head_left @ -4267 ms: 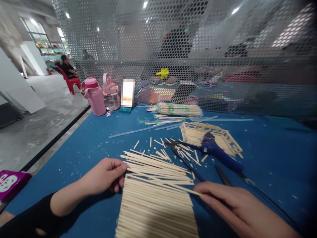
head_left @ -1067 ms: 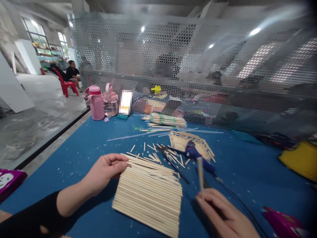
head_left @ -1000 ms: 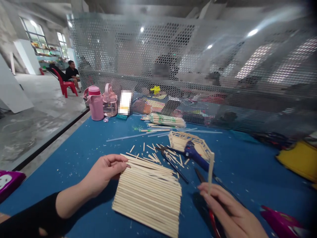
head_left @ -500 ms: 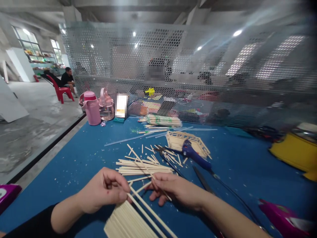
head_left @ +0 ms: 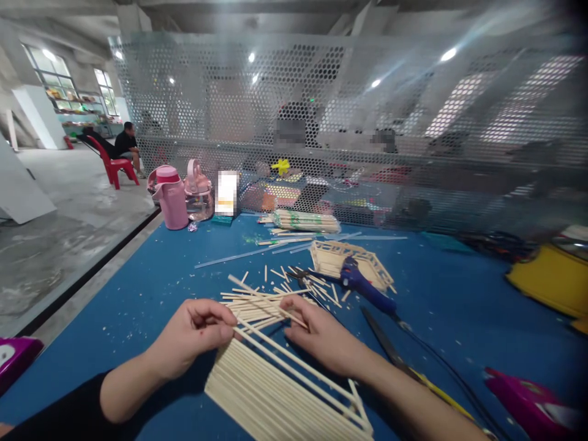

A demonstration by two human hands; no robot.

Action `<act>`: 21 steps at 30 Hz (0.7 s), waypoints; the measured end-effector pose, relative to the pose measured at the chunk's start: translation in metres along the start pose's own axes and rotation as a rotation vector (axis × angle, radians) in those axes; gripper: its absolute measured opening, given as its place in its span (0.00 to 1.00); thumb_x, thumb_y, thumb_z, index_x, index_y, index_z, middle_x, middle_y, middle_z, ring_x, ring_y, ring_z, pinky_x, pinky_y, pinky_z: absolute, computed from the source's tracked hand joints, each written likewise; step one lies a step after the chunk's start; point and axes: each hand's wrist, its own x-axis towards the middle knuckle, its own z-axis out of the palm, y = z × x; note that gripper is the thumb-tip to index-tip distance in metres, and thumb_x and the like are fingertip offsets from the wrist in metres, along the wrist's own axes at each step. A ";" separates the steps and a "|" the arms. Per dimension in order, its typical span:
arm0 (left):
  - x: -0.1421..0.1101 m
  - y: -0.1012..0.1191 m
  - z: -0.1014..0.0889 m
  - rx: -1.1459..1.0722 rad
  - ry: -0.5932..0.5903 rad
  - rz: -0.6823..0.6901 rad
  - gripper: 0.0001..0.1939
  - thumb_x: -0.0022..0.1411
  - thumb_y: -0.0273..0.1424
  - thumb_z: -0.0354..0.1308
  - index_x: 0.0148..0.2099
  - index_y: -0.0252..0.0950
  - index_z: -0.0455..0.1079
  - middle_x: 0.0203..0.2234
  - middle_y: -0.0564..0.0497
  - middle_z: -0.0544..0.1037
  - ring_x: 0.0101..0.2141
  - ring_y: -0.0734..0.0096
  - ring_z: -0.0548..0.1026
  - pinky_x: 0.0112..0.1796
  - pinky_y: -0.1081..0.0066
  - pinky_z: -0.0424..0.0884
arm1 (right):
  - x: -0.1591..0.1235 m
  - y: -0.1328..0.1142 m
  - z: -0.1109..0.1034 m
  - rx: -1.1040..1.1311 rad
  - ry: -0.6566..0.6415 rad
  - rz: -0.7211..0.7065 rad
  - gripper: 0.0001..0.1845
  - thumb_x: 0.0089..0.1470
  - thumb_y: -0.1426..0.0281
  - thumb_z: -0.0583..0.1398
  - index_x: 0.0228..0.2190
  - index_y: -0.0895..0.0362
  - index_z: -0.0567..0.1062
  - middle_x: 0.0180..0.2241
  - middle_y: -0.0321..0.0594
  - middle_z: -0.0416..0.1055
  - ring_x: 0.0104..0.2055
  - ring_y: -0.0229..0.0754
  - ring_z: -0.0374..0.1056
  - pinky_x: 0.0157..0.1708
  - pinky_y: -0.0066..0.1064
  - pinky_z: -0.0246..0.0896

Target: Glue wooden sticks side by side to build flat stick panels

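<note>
My left hand (head_left: 193, 343) is closed, thumb and fingers pinching the upper left corner of a panel of thin wooden sticks (head_left: 271, 389) laid side by side. Two long sticks run parallel along the panel's far edge, joined by short pieces at the right end. Thumb and fingers of my right hand (head_left: 316, 334) close on a wooden stick (head_left: 245, 288) that slants up to the left over a pile of loose sticks (head_left: 252, 309). The right forearm passes over the far side of the panel.
Beyond the pile lie cutting pliers (head_left: 301, 275), short offcuts, a blue glue gun (head_left: 367, 288) and a stick-built tray (head_left: 331, 260). Bagged sticks (head_left: 305, 220), pink bottles (head_left: 173, 199) and a perforated screen (head_left: 239, 110) stand behind. A dark blade (head_left: 381, 334) lies right.
My right hand has swung from the right side, where it held a stick upright, to the loose pile. The panel has turned, and its edge sticks now show.
</note>
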 end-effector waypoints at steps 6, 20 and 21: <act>0.000 0.003 0.003 -0.023 0.055 -0.008 0.11 0.40 0.32 0.69 0.28 0.34 0.75 0.21 0.49 0.79 0.21 0.78 0.72 0.24 0.80 0.63 | -0.001 -0.007 -0.005 -0.664 0.055 -0.028 0.13 0.53 0.68 0.52 0.22 0.55 0.71 0.25 0.38 0.73 0.29 0.41 0.66 0.26 0.27 0.50; -0.001 0.003 0.010 -0.073 0.092 -0.082 0.13 0.38 0.33 0.70 0.27 0.33 0.74 0.21 0.48 0.79 0.20 0.77 0.73 0.22 0.80 0.63 | 0.002 -0.003 -0.008 -0.732 0.131 0.159 0.17 0.42 0.59 0.61 0.35 0.53 0.68 0.29 0.37 0.74 0.31 0.43 0.69 0.24 0.26 0.49; -0.001 0.002 0.010 -0.066 0.077 -0.076 0.12 0.38 0.33 0.70 0.27 0.33 0.74 0.20 0.48 0.79 0.20 0.77 0.72 0.23 0.80 0.63 | 0.003 -0.004 -0.004 -0.733 0.144 0.152 0.15 0.43 0.59 0.61 0.33 0.53 0.68 0.29 0.37 0.74 0.31 0.44 0.69 0.24 0.26 0.49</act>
